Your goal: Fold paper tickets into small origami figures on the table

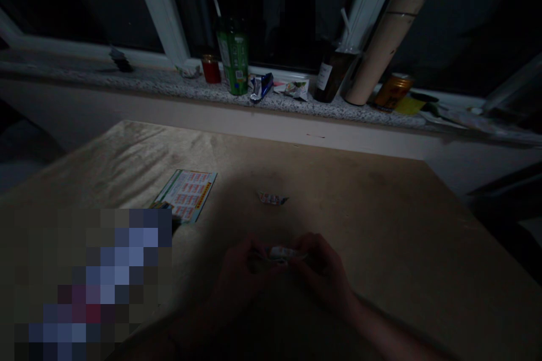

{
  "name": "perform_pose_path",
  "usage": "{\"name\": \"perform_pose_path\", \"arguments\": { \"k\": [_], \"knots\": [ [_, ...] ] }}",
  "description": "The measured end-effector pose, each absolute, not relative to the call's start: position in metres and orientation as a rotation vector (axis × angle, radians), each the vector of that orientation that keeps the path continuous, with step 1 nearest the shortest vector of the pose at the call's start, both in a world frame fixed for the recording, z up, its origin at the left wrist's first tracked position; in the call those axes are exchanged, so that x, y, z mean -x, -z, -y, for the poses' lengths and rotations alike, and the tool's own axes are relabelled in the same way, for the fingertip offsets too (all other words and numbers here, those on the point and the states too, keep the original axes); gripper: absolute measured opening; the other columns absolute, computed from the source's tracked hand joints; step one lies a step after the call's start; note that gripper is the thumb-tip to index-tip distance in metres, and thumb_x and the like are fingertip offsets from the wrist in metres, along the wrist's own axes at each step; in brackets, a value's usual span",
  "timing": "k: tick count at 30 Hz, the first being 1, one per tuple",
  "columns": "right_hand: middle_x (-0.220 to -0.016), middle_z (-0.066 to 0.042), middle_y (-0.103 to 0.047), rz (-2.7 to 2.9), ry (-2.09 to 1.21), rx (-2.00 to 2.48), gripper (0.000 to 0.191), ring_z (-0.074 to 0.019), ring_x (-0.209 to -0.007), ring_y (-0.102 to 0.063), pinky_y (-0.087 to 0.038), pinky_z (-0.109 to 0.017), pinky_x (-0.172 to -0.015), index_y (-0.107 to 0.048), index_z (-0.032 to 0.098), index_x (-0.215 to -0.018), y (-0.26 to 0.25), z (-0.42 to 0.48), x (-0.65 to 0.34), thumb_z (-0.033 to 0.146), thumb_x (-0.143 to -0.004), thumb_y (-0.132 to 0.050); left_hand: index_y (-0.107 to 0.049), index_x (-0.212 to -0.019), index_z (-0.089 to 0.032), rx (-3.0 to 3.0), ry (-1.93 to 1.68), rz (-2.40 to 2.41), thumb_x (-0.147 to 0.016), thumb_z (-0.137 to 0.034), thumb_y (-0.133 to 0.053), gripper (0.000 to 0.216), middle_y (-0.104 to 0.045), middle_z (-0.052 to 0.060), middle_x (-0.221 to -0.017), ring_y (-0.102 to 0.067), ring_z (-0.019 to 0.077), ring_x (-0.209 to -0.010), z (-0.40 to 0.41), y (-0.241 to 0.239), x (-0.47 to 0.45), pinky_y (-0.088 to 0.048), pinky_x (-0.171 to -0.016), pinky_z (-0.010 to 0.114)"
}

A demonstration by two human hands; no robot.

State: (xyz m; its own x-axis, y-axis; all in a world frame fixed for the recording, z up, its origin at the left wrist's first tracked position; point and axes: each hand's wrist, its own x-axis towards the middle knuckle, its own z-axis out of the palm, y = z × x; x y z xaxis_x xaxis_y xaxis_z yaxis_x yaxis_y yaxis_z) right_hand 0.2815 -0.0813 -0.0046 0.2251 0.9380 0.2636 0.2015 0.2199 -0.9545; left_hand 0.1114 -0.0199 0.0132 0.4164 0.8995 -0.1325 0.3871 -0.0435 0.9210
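A small piece of folded printed paper is pinched between my two hands, low over the table in deep shadow. My left hand closes on its left end, thumb and fingers together. Its right end is gripped by my right hand, with the fingers curled. Just beyond them lies another small folded paper piece with red and white print and pointed ends. To the left rests a flat printed card with rows of red and white boxes. Darkness hides the fine folds in my fingers.
The brown covered table reaches to the wall under a window. Along the stone sill stand a green cup, a red jar, a dark drink cup, a tall beige flask and an orange can. A pixelated patch covers the lower left.
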Motion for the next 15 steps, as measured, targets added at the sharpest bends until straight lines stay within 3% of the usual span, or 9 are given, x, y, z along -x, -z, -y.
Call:
{"name": "perform_pose_path", "arguments": {
  "k": [4, 8, 15],
  "knots": [
    [-0.078, -0.002, -0.059, 1.36, -0.7, 1.27, 0.007, -0.0151, -0.07, -0.057, -0.047, -0.026, -0.062, -0.057, 0.022, -0.084, 0.0029, 0.0839, -0.2832, 0.019, -0.081, -0.061, -0.054, -0.071, -0.021, -1.644, -0.656, -1.165, -0.065, -0.033, -0.075, 0.025, -0.067, 0.0, -0.072, -0.065, 0.0196, -0.07, 0.0206, -0.0128, -0.1122, -0.05, -0.062, 0.028],
    [-0.098, -0.006, -0.058, 1.586, -0.678, 1.193, 0.025, -0.0185, -0.089, -0.057, -0.048, -0.031, -0.075, -0.062, 0.027, -0.106, -0.0029, 0.0842, -0.2852, 0.016, -0.085, -0.054, -0.056, -0.074, -0.021, -1.62, -0.647, -1.147, -0.066, -0.033, -0.074, 0.023, -0.067, -0.002, -0.07, -0.065, 0.0186, -0.067, 0.0227, -0.0151, -0.1129, -0.05, -0.059, 0.026],
    [-0.104, -0.007, -0.055, 1.626, -0.763, 1.177, 0.028, -0.0198, -0.095, -0.057, -0.049, -0.035, -0.081, -0.062, 0.028, -0.109, -0.0038, 0.0805, -0.2845, 0.016, -0.086, -0.051, -0.061, -0.08, -0.022, -1.717, -0.679, -1.16, -0.068, -0.032, -0.072, 0.019, -0.068, -0.002, -0.077, -0.065, 0.0196, -0.072, 0.0231, -0.0172, -0.1118, -0.051, -0.068, 0.029]
  ]
}}
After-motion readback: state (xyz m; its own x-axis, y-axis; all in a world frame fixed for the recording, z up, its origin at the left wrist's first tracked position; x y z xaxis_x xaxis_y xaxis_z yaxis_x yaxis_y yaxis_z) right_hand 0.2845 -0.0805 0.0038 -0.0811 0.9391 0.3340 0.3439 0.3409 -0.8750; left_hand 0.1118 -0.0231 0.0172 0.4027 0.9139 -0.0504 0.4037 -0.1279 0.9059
